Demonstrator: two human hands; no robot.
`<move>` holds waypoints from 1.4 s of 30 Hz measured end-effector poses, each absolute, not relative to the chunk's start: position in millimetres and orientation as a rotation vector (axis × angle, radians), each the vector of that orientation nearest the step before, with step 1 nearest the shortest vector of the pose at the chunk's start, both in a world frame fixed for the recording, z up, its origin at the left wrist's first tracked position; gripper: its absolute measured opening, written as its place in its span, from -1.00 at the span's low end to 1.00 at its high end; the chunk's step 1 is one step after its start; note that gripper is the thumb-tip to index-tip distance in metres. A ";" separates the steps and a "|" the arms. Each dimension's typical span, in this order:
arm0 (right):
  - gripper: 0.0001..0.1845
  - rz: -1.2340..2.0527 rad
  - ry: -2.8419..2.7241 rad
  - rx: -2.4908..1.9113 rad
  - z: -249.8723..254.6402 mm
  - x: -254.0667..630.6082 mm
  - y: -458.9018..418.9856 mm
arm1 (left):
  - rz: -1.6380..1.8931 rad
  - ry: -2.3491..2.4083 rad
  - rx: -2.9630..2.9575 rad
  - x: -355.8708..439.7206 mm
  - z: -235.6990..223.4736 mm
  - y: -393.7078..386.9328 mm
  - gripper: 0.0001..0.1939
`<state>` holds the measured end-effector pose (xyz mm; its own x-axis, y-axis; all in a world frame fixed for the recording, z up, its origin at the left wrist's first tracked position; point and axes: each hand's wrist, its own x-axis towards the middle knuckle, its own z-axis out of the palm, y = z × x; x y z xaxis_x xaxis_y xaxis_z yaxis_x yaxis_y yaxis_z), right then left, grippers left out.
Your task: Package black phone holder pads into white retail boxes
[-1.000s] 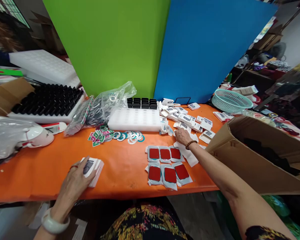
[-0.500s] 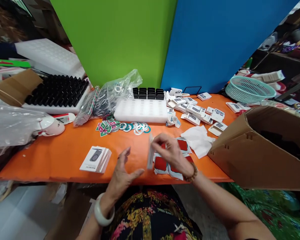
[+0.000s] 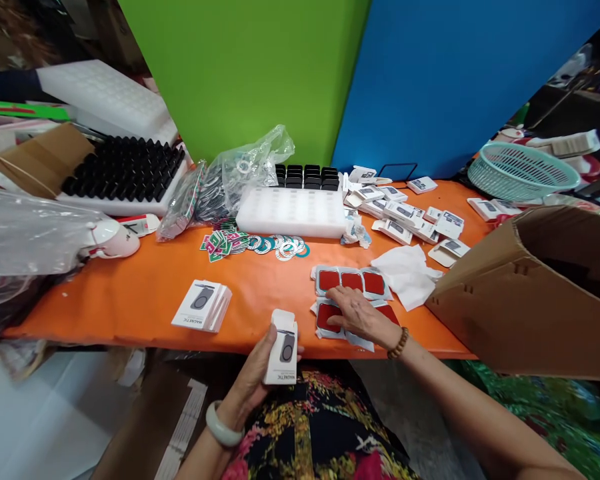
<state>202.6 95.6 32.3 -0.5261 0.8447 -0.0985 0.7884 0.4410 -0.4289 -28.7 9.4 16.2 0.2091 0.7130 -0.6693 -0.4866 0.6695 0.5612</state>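
Note:
My left hand (image 3: 254, 377) is closed on a small white box (image 3: 283, 348) printed with a dark round device, held upright at the near edge of the orange table (image 3: 130, 300). My right hand (image 3: 357, 315) rests fingers-down on the red adhesive pads (image 3: 351, 281) in clear packets that lie in two rows; whether it grips one I cannot tell. A stack of flat white cards (image 3: 203, 305) with the same print lies left of my left hand.
An open cardboard box (image 3: 530, 293) stands at the right. White tissue (image 3: 405, 273) and scattered small boxes (image 3: 405, 220) lie beyond the pads. A white foam tray (image 3: 293, 212), ring stickers (image 3: 275, 245), plastic bags (image 3: 230, 183), a black-part tray (image 3: 125, 177) and a teal basket (image 3: 523, 172) sit farther back.
My right hand came back from the far boxes with a white box and passed it to my left hand. The left hand left the card stack; the right dropped onto the red pads.

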 end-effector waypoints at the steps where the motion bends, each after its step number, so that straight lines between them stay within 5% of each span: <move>1: -0.69 0.635 -2.588 -1.487 31.9 200.3 95.5 | 0.852 1.050 0.224 -27.9 15.2 9.6 -0.46; 23: -0.68 0.889 -2.239 -1.555 14.8 164.9 88.2 | 0.886 0.954 0.180 -25.0 9.3 6.7 -0.45; 34: -0.60 1.620 -1.532 -1.197 24.8 170.9 101.3 | 0.842 0.919 0.100 -36.7 6.8 5.8 -0.39; 42: -0.62 1.477 -1.442 -1.020 36.0 139.5 80.6 | 0.789 0.765 0.240 -33.4 0.0 -3.3 -0.27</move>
